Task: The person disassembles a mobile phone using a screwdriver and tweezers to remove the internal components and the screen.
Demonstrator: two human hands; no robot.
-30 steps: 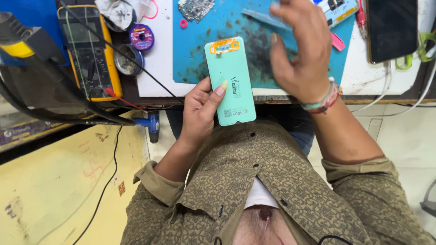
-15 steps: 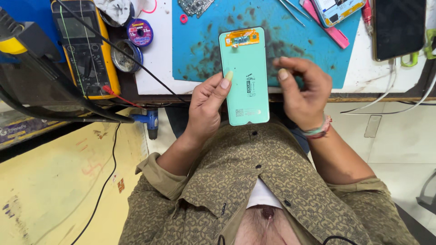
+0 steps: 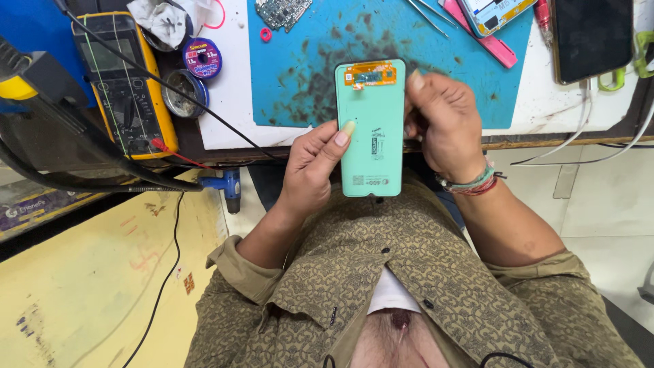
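Note:
A mint-green phone display panel (image 3: 371, 129) with an orange flex strip at its top end is held upright over the bench edge. My left hand (image 3: 312, 167) grips its left side, thumb on the green face. My right hand (image 3: 443, 123) grips its right side, fingers curled behind the edge. Both hands hold the panel above my lap, in front of the stained blue work mat (image 3: 327, 61).
A yellow multimeter (image 3: 126, 82) with probe leads lies at the left, beside a solder spool (image 3: 201, 58) and a round tin (image 3: 182, 95). A circuit board (image 3: 283, 10), tweezers (image 3: 429, 10), a pink tool (image 3: 490, 41) and a dark phone (image 3: 591, 37) lie further back.
My right hand came down from the mat and closed on the panel's right side. The panel now stands more upright and closer to me, held by both hands.

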